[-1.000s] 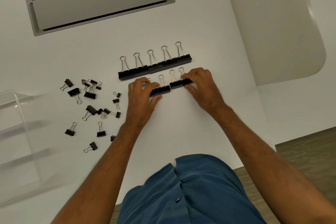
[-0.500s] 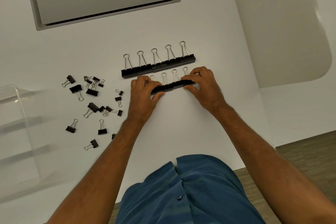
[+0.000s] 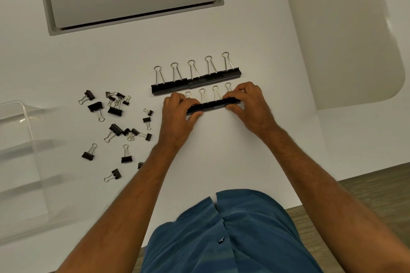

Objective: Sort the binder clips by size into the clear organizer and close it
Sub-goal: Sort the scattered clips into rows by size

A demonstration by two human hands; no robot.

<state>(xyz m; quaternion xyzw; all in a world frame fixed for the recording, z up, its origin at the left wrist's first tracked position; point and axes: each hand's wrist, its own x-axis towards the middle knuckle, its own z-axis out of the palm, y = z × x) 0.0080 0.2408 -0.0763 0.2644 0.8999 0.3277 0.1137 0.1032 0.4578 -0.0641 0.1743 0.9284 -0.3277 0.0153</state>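
Black medium binder-clip row (image 3: 213, 105) w/ wire handles lies betw. hands: left hand (image 3: 179, 117) pinches left end, right hand (image 3: 248, 106) pinches right end.

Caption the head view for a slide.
Both hands, left hand and right hand, pinch a row of medium binder clips together.

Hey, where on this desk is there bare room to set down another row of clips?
Bare white desk lies between the forearms, below the medium clip row pinched by the left hand and right hand. More lies between the large clip row and the grey hatch. Crowded: the loose clips beside the clear organizer.
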